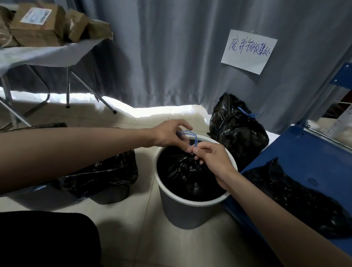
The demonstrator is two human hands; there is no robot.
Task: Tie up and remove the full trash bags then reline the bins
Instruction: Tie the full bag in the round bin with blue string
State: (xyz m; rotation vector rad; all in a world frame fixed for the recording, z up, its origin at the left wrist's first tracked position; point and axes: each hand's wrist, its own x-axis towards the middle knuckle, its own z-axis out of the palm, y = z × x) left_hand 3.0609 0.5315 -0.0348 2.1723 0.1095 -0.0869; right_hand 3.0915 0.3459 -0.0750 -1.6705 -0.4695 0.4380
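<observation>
Trash bag [189, 170] — black, gathered at its neck — is seen low in the white bin [188, 202] at the centre of the frame, not yet lifted out. A blue drawstring [188, 135] rises from the neck as a loop above the bin's far rim. The drawstring is pinched by the left hand [171, 136], fingers curled round the upper part of the loop, while the lower strands are nipped between thumb and forefinger of the right hand [212, 158], the remaining fingers curled against the bag's neck.

The coming move is judged to turn on 1 relation: the string runs almost straight up from the neck, with the left hand above and toward the upper left, the right hand below and nearer the bag. A knot would likely be drawn down toward the right hand (the closer of the 2 to the neck).

Another tied black bag [238, 128] is set against the grey curtain [174, 52] at right of centre, and a loose black bag [301, 197] lies on a blue surface [311, 151] at lower right. A second bin lined in black [108, 174] stands at left — partly hidden by the left forearm.
</observation>
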